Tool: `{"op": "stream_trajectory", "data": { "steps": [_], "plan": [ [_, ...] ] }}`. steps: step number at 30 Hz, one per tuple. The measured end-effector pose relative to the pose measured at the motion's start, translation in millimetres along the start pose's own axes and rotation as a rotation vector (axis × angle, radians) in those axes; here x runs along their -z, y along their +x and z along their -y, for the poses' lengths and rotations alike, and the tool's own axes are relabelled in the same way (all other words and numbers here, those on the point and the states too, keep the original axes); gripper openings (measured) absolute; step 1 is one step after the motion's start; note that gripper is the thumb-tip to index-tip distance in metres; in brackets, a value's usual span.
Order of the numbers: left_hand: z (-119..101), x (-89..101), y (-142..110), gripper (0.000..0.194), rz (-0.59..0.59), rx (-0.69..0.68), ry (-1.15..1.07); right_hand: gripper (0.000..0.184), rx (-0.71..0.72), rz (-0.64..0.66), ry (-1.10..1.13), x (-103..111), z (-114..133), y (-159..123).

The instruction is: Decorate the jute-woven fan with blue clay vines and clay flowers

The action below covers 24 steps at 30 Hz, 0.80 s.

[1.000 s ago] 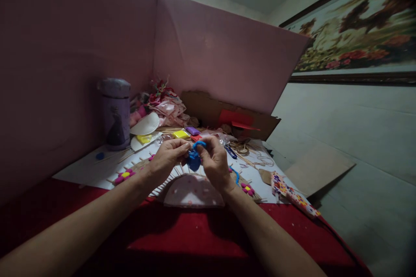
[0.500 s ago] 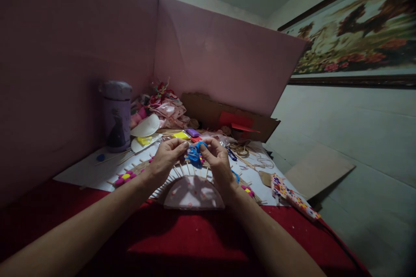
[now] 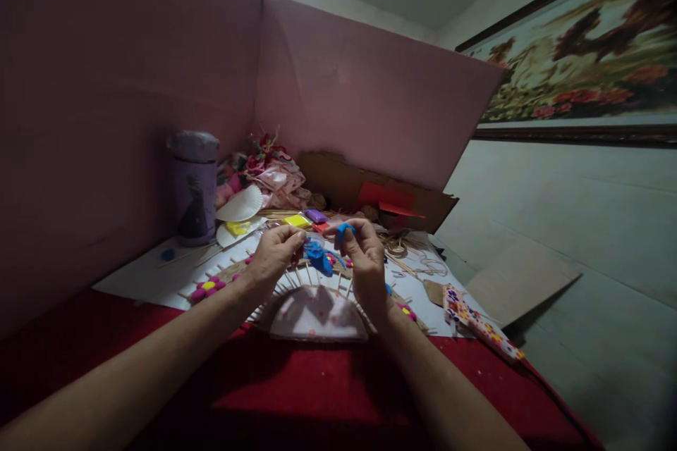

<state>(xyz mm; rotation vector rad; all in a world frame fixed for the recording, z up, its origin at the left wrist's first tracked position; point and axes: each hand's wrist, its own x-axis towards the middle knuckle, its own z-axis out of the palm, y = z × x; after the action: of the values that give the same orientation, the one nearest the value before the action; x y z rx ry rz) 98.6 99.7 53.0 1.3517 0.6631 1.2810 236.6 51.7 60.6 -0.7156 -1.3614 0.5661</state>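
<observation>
Pinched between the fingertips of my left hand (image 3: 271, 259) is a lump of blue modelling clay (image 3: 320, 261), which seems to sit in a clear plastic wrapper. My right hand (image 3: 364, 264) holds a smaller blue clay piece (image 3: 345, 230) between thumb and forefinger. A thin blue strand hangs between the two hands. Below them stands a pale half-round piece (image 3: 317, 317) with sticks fanning out from it. Around this runs a brownish band with stick ends and pink clay flowers (image 3: 207, 287), partly hidden by my forearms.
Yellow (image 3: 297, 221) and purple (image 3: 316, 216) clay packets lie behind my hands. A purple tumbler (image 3: 194, 194) stands at left, beside pale paper plates (image 3: 240, 204). At right lies a flower-patterned glue gun (image 3: 476, 324) with its cord. White paper covers part of the red tablecloth (image 3: 296, 394).
My right hand has moved slightly right and away from my left, with a small blue clay piece parted from the main lump and a strand stretched between. The view has shifted slightly.
</observation>
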Motion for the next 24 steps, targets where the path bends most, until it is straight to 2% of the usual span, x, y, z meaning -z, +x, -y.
{"op": "stream_trajectory", "data": {
  "steps": [5,13,17,24],
  "plan": [
    [-3.3,-0.6,-2.3,0.027,0.009,0.016,0.007,0.014,0.08,0.148,-0.184,3.0,-0.6,-6.7],
    [-2.1,-1.8,-2.9,0.03,0.009,-0.003,0.039,0.015,0.194,0.102,-0.442,8.8,-9.6,-5.9],
    [-1.7,-1.0,-2.7,0.027,0.004,0.056,-0.007,0.012,0.221,0.095,-0.484,8.2,-9.8,-5.5],
    [-3.0,-0.2,-3.7,0.025,0.188,0.209,-0.262,0.01,0.231,0.063,-0.469,8.9,-9.4,-4.6]
  ]
}}
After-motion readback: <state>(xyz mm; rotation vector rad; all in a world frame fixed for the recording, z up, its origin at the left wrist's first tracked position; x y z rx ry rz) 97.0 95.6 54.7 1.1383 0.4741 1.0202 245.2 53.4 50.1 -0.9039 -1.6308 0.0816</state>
